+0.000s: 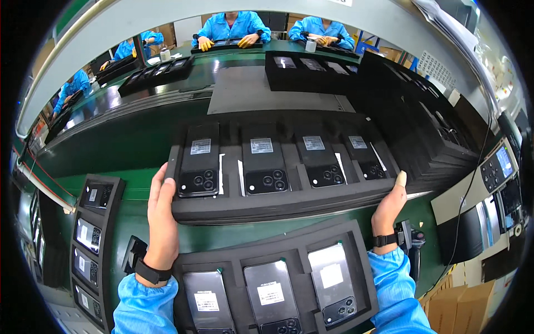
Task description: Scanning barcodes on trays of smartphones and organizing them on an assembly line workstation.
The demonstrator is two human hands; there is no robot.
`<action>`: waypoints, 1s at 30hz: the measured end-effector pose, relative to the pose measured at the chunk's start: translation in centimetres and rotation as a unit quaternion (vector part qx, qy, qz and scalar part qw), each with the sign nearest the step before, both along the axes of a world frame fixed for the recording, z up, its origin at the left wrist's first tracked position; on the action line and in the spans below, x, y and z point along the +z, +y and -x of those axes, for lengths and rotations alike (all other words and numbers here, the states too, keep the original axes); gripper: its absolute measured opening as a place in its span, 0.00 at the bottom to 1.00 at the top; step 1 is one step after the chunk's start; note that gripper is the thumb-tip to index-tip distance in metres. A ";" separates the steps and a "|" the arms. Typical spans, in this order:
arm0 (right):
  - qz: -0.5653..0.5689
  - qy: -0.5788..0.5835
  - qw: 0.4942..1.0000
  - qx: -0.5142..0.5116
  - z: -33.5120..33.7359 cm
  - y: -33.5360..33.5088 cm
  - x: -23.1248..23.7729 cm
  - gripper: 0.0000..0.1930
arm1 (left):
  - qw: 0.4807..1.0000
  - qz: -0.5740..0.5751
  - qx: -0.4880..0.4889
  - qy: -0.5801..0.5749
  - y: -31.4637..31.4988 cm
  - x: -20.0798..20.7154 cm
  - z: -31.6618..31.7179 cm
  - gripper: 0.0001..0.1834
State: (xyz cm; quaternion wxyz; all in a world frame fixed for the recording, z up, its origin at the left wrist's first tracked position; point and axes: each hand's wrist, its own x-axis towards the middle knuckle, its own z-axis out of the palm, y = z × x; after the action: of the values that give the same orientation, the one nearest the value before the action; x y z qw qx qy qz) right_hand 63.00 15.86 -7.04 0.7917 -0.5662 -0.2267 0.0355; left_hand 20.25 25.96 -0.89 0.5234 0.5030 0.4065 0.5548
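A black foam tray [278, 207] lies across the middle in front of me, holding several dark smartphones [264, 158] in a row of slots. The phones rest camera side up, each with a pale label, and white strips stick up beside them. My left hand [161, 222] grips the tray's left end, thumb along its upper edge. At the opposite end, my right hand [389, 210] presses against the side with its thumb raised; its other fingers are mostly hidden. Nearer to me, between my forearms, sits a second foam tray [278, 245] with three labelled phones [271, 295].
Tall stacks of black foam trays [411, 172] stand at the right, beside a machine with a small screen and buttons [495, 171]. Another phone tray [115, 192] lies at the left. Beyond a raised ledge, people in blue work at a green bench [203, 75]. Cardboard boxes [461, 306] stand lower right.
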 end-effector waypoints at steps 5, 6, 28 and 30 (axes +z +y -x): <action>0.022 -0.017 1.000 -0.004 0.3 0.4 -0.3 0.28 | 0.992 0.001 -0.093 0.085 -1.0 2.9 2.0 0.47; 0.022 -0.021 1.000 -0.002 0.4 0.2 -0.1 0.28 | 0.976 -0.015 -0.148 0.156 -1.0 3.2 2.5 0.52; 0.120 0.026 0.992 0.023 3.7 -2.3 5.3 0.32 | 0.905 -0.181 -0.032 0.382 -1.5 2.1 3.1 0.51; 0.150 -0.075 0.985 0.035 5.0 -4.0 7.1 0.33 | 0.886 -0.224 -0.015 0.406 -1.5 1.5 2.7 0.52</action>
State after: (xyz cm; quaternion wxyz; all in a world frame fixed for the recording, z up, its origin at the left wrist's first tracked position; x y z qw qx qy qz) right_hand 57.95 11.88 0.07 0.6771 -0.6712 -0.2968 0.0543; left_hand 17.51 24.49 0.61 0.1942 0.7942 0.4410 0.3702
